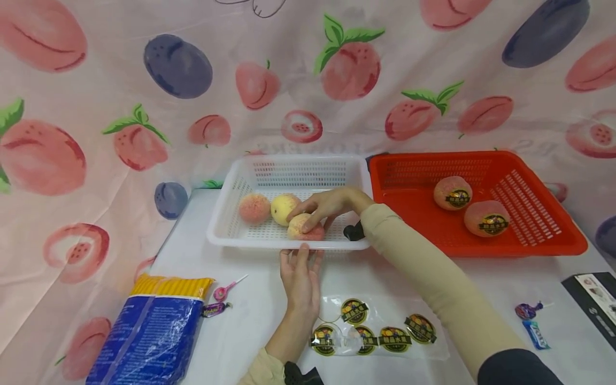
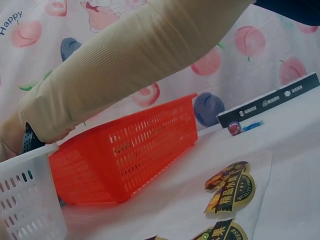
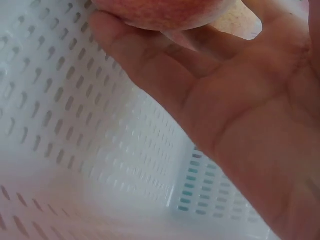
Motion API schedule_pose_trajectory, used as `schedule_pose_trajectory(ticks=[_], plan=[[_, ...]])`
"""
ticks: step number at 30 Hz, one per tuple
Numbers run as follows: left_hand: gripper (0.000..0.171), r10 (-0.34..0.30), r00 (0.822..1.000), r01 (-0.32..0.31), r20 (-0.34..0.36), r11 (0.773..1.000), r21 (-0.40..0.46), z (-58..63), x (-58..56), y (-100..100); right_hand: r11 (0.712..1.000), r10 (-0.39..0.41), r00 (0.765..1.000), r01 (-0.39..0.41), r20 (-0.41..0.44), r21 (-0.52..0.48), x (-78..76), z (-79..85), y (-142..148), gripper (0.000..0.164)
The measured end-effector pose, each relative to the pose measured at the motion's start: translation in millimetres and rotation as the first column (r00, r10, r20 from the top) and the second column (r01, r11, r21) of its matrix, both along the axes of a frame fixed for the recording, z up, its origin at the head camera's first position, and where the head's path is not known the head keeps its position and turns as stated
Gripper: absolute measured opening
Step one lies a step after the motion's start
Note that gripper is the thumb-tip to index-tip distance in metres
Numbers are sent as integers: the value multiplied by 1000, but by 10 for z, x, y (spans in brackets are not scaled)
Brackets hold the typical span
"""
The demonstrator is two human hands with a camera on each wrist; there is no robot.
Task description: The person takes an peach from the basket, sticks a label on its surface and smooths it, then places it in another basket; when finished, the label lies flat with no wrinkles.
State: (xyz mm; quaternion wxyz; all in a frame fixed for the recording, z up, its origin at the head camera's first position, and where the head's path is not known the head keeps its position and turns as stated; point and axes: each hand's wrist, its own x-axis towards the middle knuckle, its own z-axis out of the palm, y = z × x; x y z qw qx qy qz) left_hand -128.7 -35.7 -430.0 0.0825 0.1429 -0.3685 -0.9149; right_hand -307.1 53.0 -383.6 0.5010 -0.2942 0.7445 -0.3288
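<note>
L hand (image 1: 300,280) at white basket's (image 1: 250,244) front rim, R hand (image 1: 333,205) gripping peach (image 1: 313,235) inside.
Far L: blue/yellow plastic pack (image 1: 149,331), pink lollipop (image 1: 220,293) & purple-wrapped candy (image 1: 215,309) beside it. White basket: pink peach (image 1: 254,208), then yellow peach (image 1: 283,208), then gripped peach, nr front wall. L fingers up against rim, can't tell if gripping; R fingers curled round peach. Clear sticker sheet (image 1: 377,321) on table (image 1: 240,353) in front. Just R: red basket (image 1: 404,203) w/ 2 stickered peaches (image 1: 453,187). Far R: black box (image 1: 589,302).
</note>
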Motion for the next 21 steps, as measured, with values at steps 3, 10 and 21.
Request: schedule_pose_trajectory(ticks=[3, 10, 21], plan=[[43, -2, 1000, 2, 5, 1000, -1, 10, 11, 18, 1000, -8, 999, 8, -34, -9, 64, 66, 43, 54], [44, -3, 1000, 3, 10, 1000, 2, 16, 34, 24, 999, -11, 992, 5, -129, -50, 115, 206, 139, 53], [46, -4, 1000, 4, -31, 1000, 22, 27, 32, -5, 987, -17, 957, -30, -288, -156, 285, 481, 418, 51]])
